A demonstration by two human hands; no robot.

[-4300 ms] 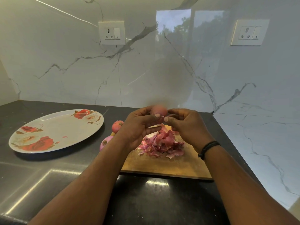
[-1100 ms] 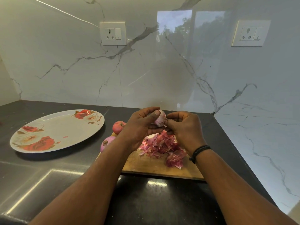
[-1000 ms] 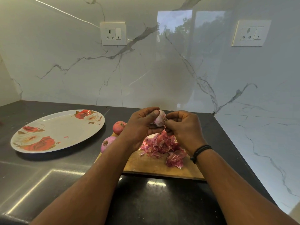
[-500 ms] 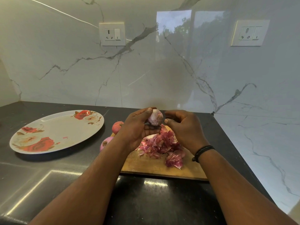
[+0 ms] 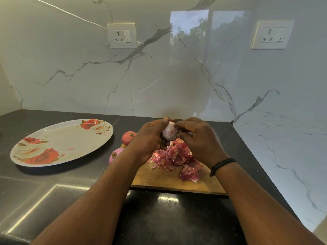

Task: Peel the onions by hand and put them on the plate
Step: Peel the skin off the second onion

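Note:
My left hand (image 5: 149, 138) grips a pale, mostly peeled onion (image 5: 169, 133) above the wooden cutting board (image 5: 169, 181). My right hand (image 5: 198, 138) has its fingers curled against the onion's right side and top. A heap of purple-red peels (image 5: 175, 157) lies on the board under my hands. Two unpeeled onions sit at the board's left edge, one red (image 5: 128, 137) and one pink (image 5: 115, 155), partly hidden by my left forearm. The oval floral plate (image 5: 62, 141) lies to the left with no onions on it.
The dark counter (image 5: 168, 218) runs to a marble wall at the back and right. Two wall sockets (image 5: 122, 36) (image 5: 272, 34) sit above the counter. A small pink peel scrap (image 5: 71, 149) lies on the plate.
The onion has turned in my hands and shows more pale peeled surface. A large peel piece has dropped onto the board's right side. My right fingers have closed back onto the onion.

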